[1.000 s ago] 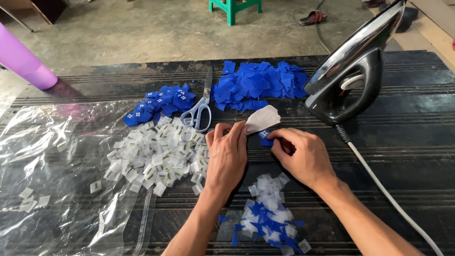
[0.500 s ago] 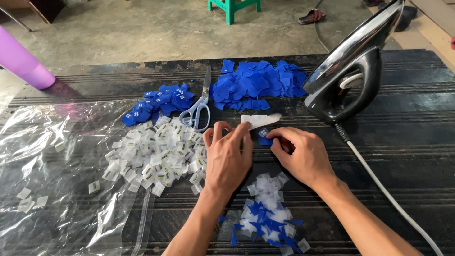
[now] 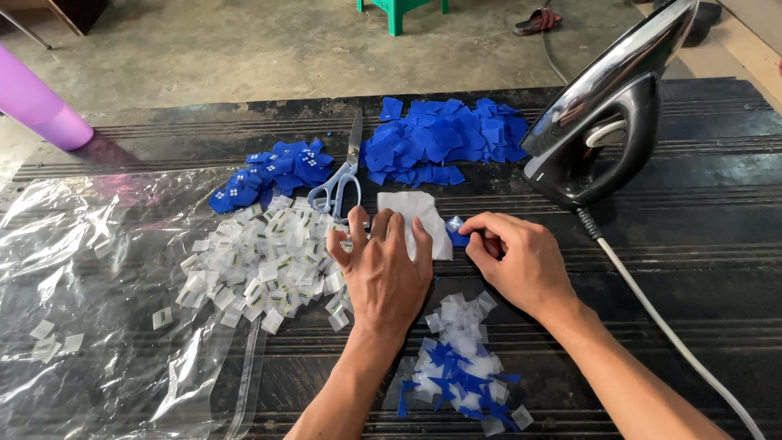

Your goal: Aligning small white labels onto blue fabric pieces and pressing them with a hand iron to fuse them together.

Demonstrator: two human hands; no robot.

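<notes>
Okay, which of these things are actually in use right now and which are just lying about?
In use:
left hand pressing the white cloth piece
right hand pinching a small blue patch

Lying about:
scissors
iron
blue fabric pile
white label pile
purple cup

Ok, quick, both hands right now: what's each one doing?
Left hand: open, fingers spread, pressing flat on the white cloth piece.
Right hand: fingers curled, pinching a small blue fabric piece beside that cloth.
</notes>
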